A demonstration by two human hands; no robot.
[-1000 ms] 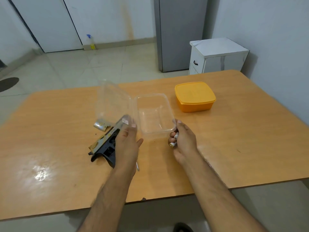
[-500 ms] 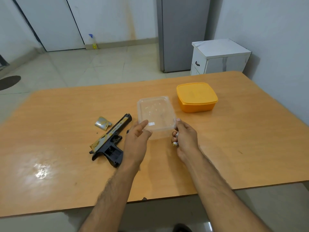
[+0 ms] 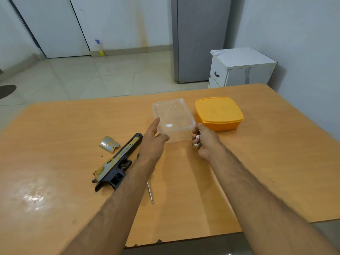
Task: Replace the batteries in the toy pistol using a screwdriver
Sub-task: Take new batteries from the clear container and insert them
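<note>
Orange-brown wooden surface, white walls behind. Left hand loose, fingers spread against the near left side of the lidded clear container. Right hand clenched round batteries, thumb at the container's near right corner. Toy pistol flat toward the left edge, loose cover just beside it, screwdriver near the front edge. Orange box toward the far right corner.

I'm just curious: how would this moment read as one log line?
left hand: open, at clear container | right hand: holding batteries | toy pistol: on table, cover off
</note>
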